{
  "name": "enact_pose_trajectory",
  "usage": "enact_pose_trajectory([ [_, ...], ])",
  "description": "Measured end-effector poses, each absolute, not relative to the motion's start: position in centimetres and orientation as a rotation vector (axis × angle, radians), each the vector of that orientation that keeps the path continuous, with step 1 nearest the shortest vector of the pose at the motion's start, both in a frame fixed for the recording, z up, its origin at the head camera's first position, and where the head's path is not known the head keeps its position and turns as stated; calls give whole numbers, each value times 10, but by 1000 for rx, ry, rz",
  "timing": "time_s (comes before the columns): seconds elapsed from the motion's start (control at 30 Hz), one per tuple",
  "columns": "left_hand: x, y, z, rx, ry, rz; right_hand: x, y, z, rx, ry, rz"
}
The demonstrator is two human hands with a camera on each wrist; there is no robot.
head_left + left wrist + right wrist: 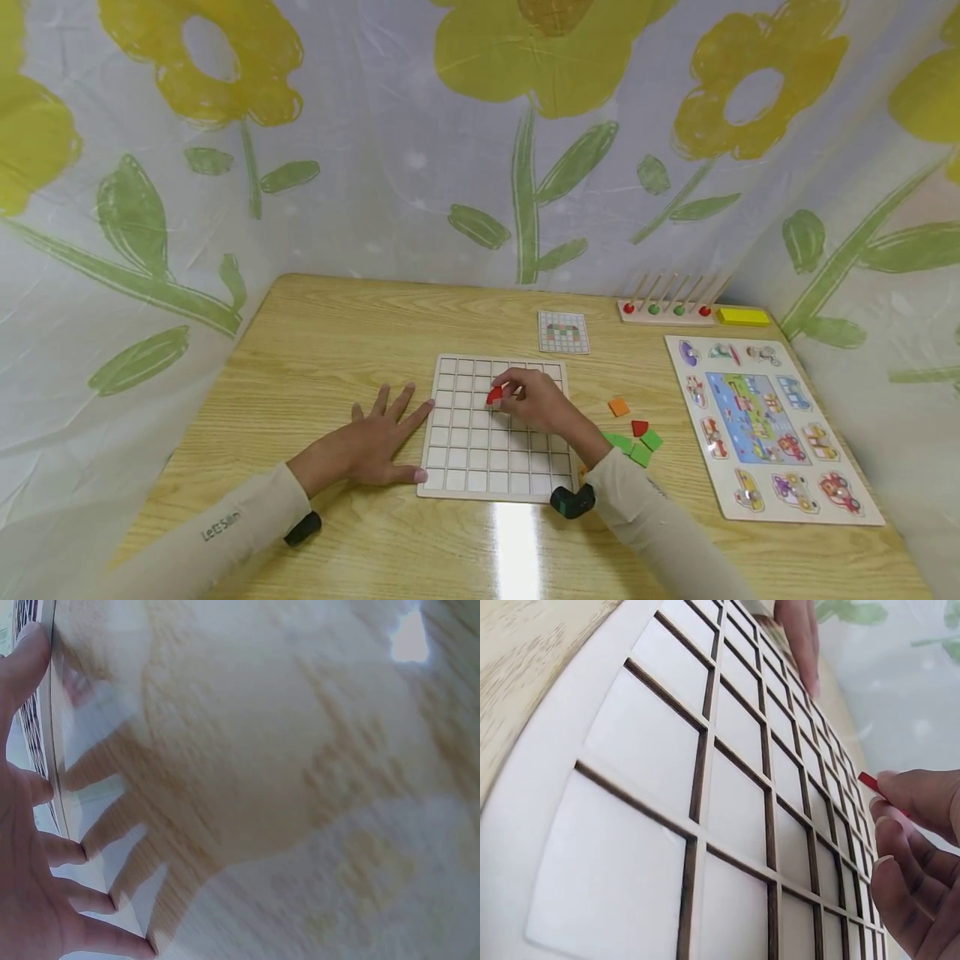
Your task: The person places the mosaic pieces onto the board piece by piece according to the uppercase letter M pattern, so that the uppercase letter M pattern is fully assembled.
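Note:
A pale wooden grid board (457, 460) with rows of white square cells lies on the table. My right hand (536, 402) is over it, pinching a small red piece (494, 395) between thumb and fingers. In the right wrist view the red piece (868, 781) shows edge-on, above the cells. With fingers spread, my left hand (375, 443) rests on the table; its thumb and index finger touch the board's left edge. Beside my right forearm lie an orange square (618, 407), another red piece (640, 427) and several green pieces (641, 454), some partly hidden by the sleeve.
Behind the board is a small pattern card (581, 344). A rack with upright pegs and beads (666, 313) and a yellow block (742, 317) stand at the back right. A picture puzzle board (765, 492) covers the right side. Curtains with printed flowers (390, 167) surround the table.

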State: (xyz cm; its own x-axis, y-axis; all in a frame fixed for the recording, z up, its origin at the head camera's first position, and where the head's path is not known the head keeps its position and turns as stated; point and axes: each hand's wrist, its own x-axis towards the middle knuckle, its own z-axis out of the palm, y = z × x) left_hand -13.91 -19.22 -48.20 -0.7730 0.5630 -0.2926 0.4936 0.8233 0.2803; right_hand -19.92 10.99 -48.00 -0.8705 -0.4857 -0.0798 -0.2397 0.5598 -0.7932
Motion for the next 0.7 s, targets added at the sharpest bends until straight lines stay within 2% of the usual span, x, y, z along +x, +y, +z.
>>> enact_pose_trajectory([
  [0.7, -139, -193, -484, 787, 2634, 258, -204, 84, -486, -517, 2508, -1222],
])
